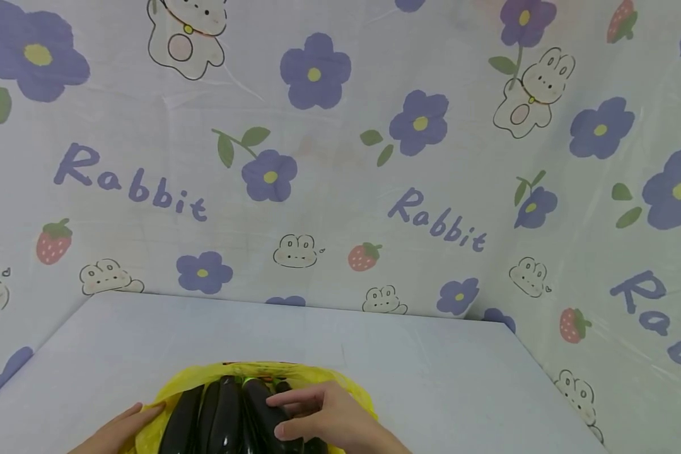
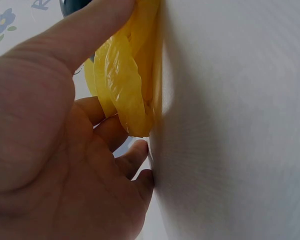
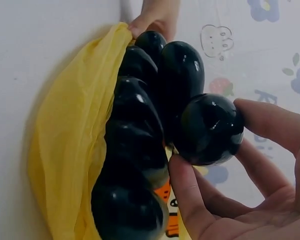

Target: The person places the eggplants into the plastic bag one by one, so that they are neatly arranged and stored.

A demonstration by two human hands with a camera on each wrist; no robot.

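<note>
Several dark, glossy eggplants (image 1: 227,410) lie side by side in an opened yellow plastic bag (image 1: 184,378) at the bottom of the head view. With thumb and fingers, my right hand (image 1: 335,419) pinches one eggplant (image 3: 212,130); the right wrist view shows its rounded end raised over the others. At the bag's left side, my left hand (image 1: 119,432) holds the yellow plastic. The left wrist view has the thumb on one side of the bag (image 2: 122,85) and fingers on the other. Stem ends are mostly hidden inside the bag.
The bag rests on a white table (image 1: 431,378). Behind and beside the table hangs a pale curtain (image 1: 340,208) printed with purple flowers, rabbits and strawberries. An orange print (image 3: 172,225) shows near the eggplants in the right wrist view.
</note>
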